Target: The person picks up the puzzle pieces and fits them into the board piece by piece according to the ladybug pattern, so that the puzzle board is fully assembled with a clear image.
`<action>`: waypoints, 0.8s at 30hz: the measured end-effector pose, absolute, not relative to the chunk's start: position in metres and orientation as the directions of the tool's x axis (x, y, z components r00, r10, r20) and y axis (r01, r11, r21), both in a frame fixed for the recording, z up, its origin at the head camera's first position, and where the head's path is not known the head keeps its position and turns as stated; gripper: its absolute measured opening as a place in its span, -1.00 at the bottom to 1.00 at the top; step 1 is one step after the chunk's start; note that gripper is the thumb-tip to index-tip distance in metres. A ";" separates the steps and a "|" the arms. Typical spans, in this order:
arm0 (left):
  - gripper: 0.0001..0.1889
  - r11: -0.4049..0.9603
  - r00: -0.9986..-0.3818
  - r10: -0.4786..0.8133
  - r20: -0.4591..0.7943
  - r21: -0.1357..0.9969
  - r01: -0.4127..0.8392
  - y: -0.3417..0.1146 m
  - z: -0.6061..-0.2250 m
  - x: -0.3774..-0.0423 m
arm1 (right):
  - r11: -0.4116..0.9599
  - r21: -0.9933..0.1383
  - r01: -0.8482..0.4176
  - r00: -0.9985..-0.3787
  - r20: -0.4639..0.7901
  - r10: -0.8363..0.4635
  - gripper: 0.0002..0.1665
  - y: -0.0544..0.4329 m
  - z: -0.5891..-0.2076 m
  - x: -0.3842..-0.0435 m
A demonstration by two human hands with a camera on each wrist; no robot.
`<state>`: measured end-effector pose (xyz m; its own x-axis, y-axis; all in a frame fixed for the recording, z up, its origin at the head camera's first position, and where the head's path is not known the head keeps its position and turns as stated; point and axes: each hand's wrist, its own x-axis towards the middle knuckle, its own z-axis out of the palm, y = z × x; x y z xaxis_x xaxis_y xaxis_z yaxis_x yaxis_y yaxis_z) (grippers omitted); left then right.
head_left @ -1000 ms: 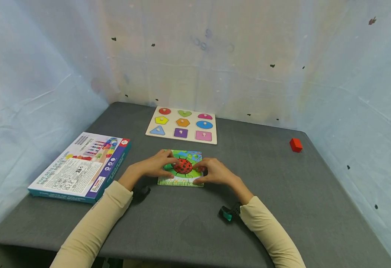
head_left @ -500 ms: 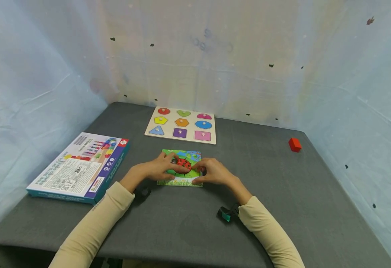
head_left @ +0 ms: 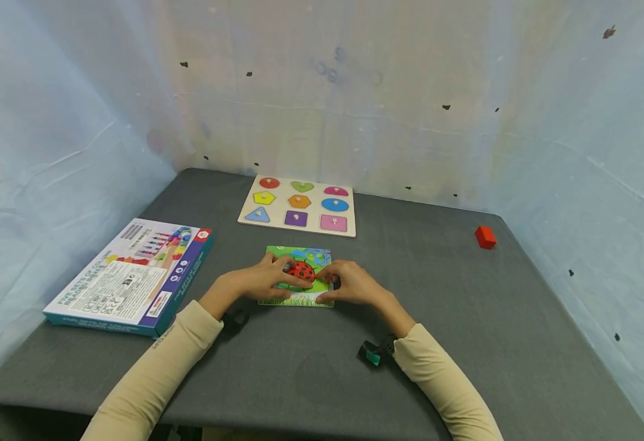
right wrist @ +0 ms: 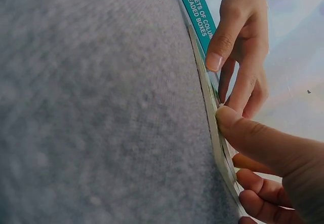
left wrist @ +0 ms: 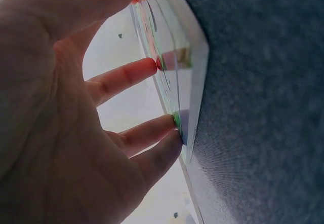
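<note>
A ladybug puzzle board with a green and blue picture lies flat on the grey table. My left hand reaches over its left half, fingers spread, fingertips on the picture beside the red ladybug. In the left wrist view these fingers touch the board's face. My right hand rests on the board's right side, index finger near the ladybug, thumb at the near right corner. Seen from the right wrist, the thumb lies at the board's edge and bent fingertips touch its top.
Behind the board lies a wooden shape puzzle with several knobbed pieces. To the left is a flat blue and white box. A small red block sits far right. Pale sheeting walls the table's back and sides.
My left hand has shifted slightly right across the ladybug picture, its fingers now covering more of the ladybug's lower left. The right hand and the board have stayed nearly in place.
</note>
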<state>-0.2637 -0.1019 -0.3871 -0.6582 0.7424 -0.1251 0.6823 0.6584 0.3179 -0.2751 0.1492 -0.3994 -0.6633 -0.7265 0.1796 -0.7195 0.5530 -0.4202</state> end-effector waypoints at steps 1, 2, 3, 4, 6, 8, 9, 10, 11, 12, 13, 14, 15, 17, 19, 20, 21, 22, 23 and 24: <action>-0.55 0.659 -0.659 0.742 -0.125 0.316 0.683 -0.102 -0.387 -0.264 | 0.554 -0.418 -0.720 -0.663 0.179 -0.727 -0.47 0.150 -0.400 -0.275; -0.55 0.659 -0.659 0.742 -0.124 0.315 0.683 -0.102 -0.387 -0.264 | 0.554 -0.416 -0.721 -0.662 0.177 -0.728 -0.47 0.150 -0.399 -0.275; -0.55 0.661 -0.660 0.741 -0.126 0.313 0.682 -0.101 -0.387 -0.264 | 0.556 -0.415 -0.721 -0.662 0.175 -0.729 -0.46 0.151 -0.400 -0.275; -0.55 0.659 -0.658 0.743 -0.124 0.306 0.687 -0.101 -0.387 -0.264 | 0.553 -0.415 -0.722 -0.659 0.172 -0.732 -0.46 0.151 -0.400 -0.276; -0.55 0.660 -0.658 0.743 -0.124 0.297 0.690 -0.100 -0.387 -0.264 | 0.549 -0.417 -0.725 -0.654 0.165 -0.738 -0.45 0.153 -0.400 -0.277; -0.55 0.661 -0.657 0.743 -0.124 0.286 0.693 -0.100 -0.387 -0.265 | 0.542 -0.421 -0.727 -0.647 0.159 -0.746 -0.46 0.155 -0.402 -0.278; -0.55 0.662 -0.658 0.743 -0.124 0.282 0.695 -0.100 -0.387 -0.265 | 0.535 -0.426 -0.730 -0.642 0.159 -0.750 -0.46 0.156 -0.402 -0.278; -0.55 0.661 -0.657 0.744 -0.122 0.278 0.697 -0.099 -0.387 -0.265 | 0.528 -0.429 -0.733 -0.637 0.160 -0.754 -0.47 0.157 -0.403 -0.279; -0.55 0.662 -0.658 0.743 -0.123 0.278 0.696 -0.099 -0.388 -0.266 | 0.526 -0.426 -0.736 -0.634 0.162 -0.756 -0.47 0.158 -0.404 -0.279; -0.55 0.661 -0.657 0.744 -0.122 0.276 0.697 -0.099 -0.388 -0.266 | 0.522 -0.423 -0.740 -0.630 0.165 -0.759 -0.46 0.159 -0.405 -0.280; -0.55 0.660 -0.656 0.745 -0.121 0.278 0.698 -0.099 -0.388 -0.266 | 0.520 -0.417 -0.745 -0.626 0.169 -0.761 -0.45 0.159 -0.405 -0.280; -0.55 0.657 -0.654 0.747 -0.120 0.283 0.699 -0.100 -0.388 -0.266 | 0.517 -0.411 -0.751 -0.621 0.176 -0.764 -0.43 0.159 -0.406 -0.281; -0.55 0.656 -0.653 0.748 -0.119 0.287 0.699 -0.100 -0.388 -0.266 | 0.513 -0.403 -0.758 -0.616 0.181 -0.767 -0.41 0.159 -0.407 -0.281; -0.54 0.654 -0.652 0.748 -0.121 0.296 0.696 -0.100 -0.388 -0.266 | 0.510 -0.390 -0.767 -0.608 0.186 -0.772 -0.36 0.159 -0.408 -0.282; -0.54 0.653 -0.652 0.749 -0.121 0.301 0.695 -0.101 -0.388 -0.266 | 0.501 -0.387 -0.774 -0.598 0.186 -0.780 -0.30 0.160 -0.409 -0.284; -0.54 0.655 -0.653 0.748 -0.122 0.301 0.693 -0.101 -0.389 -0.266 | 0.500 -0.384 -0.776 -0.594 0.179 -0.784 -0.27 0.160 -0.409 -0.284; -0.54 0.656 -0.654 0.747 -0.120 0.297 0.694 -0.101 -0.389 -0.267 | 0.503 -0.379 -0.777 -0.592 0.169 -0.788 -0.25 0.161 -0.410 -0.285; -0.54 0.655 -0.653 0.748 -0.118 0.291 0.698 -0.101 -0.389 -0.267 | 0.510 -0.373 -0.775 -0.593 0.153 -0.790 -0.23 0.161 -0.410 -0.285; -0.53 0.654 -0.652 0.749 -0.116 0.286 0.700 -0.101 -0.389 -0.267 | 0.517 -0.366 -0.774 -0.594 0.137 -0.792 -0.22 0.162 -0.409 -0.286; -0.53 0.651 -0.649 0.752 -0.111 0.279 0.706 -0.101 -0.389 -0.267 | 0.523 -0.361 -0.772 -0.595 0.123 -0.794 -0.21 0.162 -0.409 -0.286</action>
